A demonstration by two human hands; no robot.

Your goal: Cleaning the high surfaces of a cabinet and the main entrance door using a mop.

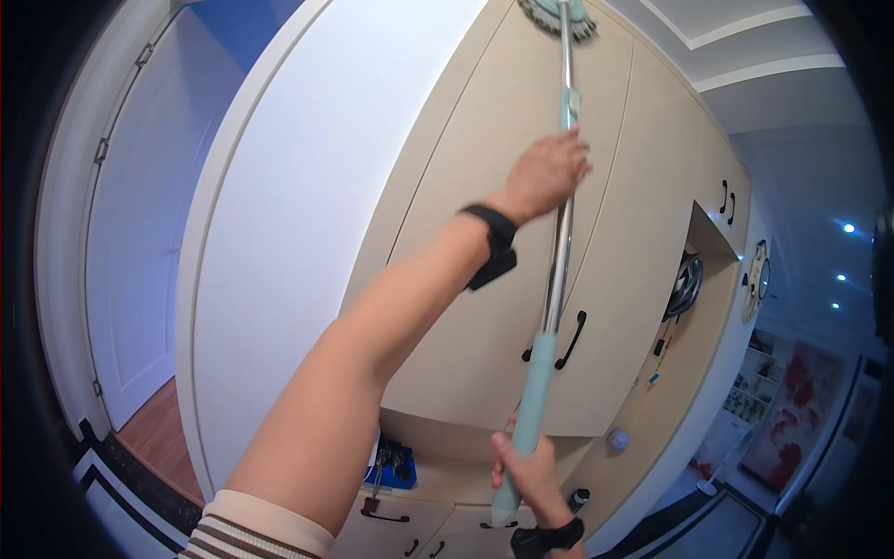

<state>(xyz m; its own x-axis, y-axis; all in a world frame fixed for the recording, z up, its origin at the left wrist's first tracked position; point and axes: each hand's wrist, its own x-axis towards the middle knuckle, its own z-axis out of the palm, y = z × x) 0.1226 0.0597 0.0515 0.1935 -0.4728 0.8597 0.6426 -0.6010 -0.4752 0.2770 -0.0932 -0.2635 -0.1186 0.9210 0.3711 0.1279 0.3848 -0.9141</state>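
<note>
A long-handled mop with a steel pole and pale green grips stands nearly upright before me, its fringed head against the upper part of a beige cabinet door. Raised high, my left hand wraps around the pole just below its green joint. Lower down, my right hand is closed on the green handle near its bottom end. Each wrist wears a black band.
Black handles stick out from the cabinet doors. Below them, a shelf holds a blue tray with keys and a dark bottle. A helmet hangs in the niche at right. A white door stands at left.
</note>
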